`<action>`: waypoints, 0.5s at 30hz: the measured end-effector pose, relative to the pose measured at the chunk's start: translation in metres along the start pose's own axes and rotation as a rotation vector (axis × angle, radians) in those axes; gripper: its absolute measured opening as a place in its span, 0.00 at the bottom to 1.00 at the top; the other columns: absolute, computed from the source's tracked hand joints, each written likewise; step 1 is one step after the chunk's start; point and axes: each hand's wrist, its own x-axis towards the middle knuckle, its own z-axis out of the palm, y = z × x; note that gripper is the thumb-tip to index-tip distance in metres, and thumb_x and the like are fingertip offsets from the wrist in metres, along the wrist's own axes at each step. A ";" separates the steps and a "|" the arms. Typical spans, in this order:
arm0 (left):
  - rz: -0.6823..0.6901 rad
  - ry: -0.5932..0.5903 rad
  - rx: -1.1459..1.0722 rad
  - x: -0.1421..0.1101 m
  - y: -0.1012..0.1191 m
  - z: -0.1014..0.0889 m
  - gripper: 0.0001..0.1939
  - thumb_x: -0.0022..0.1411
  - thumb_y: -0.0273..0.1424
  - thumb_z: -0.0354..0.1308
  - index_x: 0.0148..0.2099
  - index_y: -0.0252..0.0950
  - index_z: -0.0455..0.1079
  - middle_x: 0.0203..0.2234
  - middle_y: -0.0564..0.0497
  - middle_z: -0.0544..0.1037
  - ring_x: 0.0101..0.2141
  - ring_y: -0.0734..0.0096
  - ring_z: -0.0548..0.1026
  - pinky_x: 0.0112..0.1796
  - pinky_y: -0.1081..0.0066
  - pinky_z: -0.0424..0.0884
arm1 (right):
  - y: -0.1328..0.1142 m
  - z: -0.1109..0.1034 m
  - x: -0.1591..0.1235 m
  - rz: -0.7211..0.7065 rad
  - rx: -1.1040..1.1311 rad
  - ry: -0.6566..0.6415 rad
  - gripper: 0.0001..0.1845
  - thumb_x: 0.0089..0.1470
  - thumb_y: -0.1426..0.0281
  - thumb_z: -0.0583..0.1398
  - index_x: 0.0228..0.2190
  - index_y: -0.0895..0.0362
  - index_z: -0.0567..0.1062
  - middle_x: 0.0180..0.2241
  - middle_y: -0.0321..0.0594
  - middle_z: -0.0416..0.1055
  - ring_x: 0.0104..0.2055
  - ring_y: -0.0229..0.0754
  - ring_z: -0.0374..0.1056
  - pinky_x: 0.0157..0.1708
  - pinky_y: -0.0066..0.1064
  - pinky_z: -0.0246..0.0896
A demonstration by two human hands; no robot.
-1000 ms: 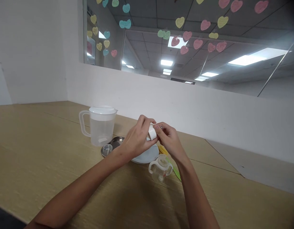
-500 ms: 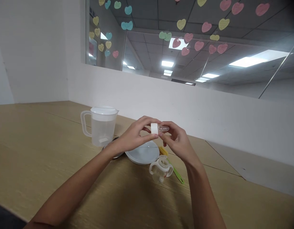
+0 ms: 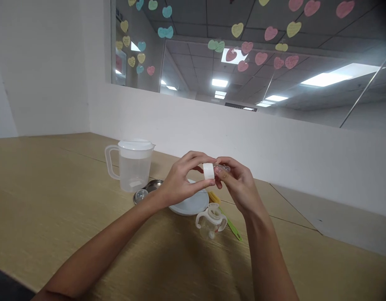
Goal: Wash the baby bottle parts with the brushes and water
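Between the thumb and fingers of my left hand [image 3: 188, 175] is a white bottle collar [image 3: 208, 171], held on its side above the table. A clear bottle nipple [image 3: 223, 167] points right out of the collar. My right hand [image 3: 238, 179] pinches the nipple near its base, the fingertips close against the collar. Below the hands stands a clear baby bottle [image 3: 211, 223] with two white handles and an open top. A pale bowl [image 3: 191, 205] sits just behind it, partly hidden by my left hand.
A lidded clear pitcher [image 3: 134, 167] stands at the left. Near it lie a metal tray [image 3: 154, 184] and a small clear cap [image 3: 141, 195]. A green-handled brush [image 3: 232, 225] with a yellow head lies right of the bottle. A white wall [image 3: 180, 129] borders the table behind.
Both hands have moved slightly right with the collar and nipple. The collar has turned from tilted to sideways, and the nipple has come into view. The bottle stays put.
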 end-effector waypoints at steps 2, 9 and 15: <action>0.004 -0.020 -0.037 0.000 0.001 -0.002 0.17 0.55 0.30 0.60 0.48 0.40 0.67 0.43 0.47 0.68 0.45 0.67 0.68 0.44 0.65 0.72 | -0.004 -0.002 -0.002 -0.023 -0.032 0.002 0.09 0.47 0.63 0.62 0.30 0.55 0.72 0.21 0.31 0.63 0.20 0.33 0.58 0.22 0.29 0.56; -0.043 -0.081 -0.084 -0.001 0.001 0.000 0.21 0.56 0.31 0.58 0.53 0.43 0.64 0.49 0.47 0.66 0.49 0.64 0.66 0.47 0.64 0.69 | -0.009 -0.014 -0.004 -0.050 -0.170 0.000 0.09 0.46 0.65 0.62 0.32 0.55 0.75 0.28 0.36 0.70 0.23 0.35 0.62 0.26 0.32 0.61; -0.185 -0.248 0.010 -0.011 -0.015 0.019 0.36 0.56 0.40 0.57 0.63 0.46 0.45 0.58 0.47 0.55 0.56 0.62 0.58 0.51 0.60 0.63 | -0.004 -0.038 -0.005 -0.044 -0.606 0.109 0.09 0.46 0.67 0.58 0.31 0.55 0.76 0.35 0.40 0.71 0.29 0.38 0.65 0.29 0.32 0.62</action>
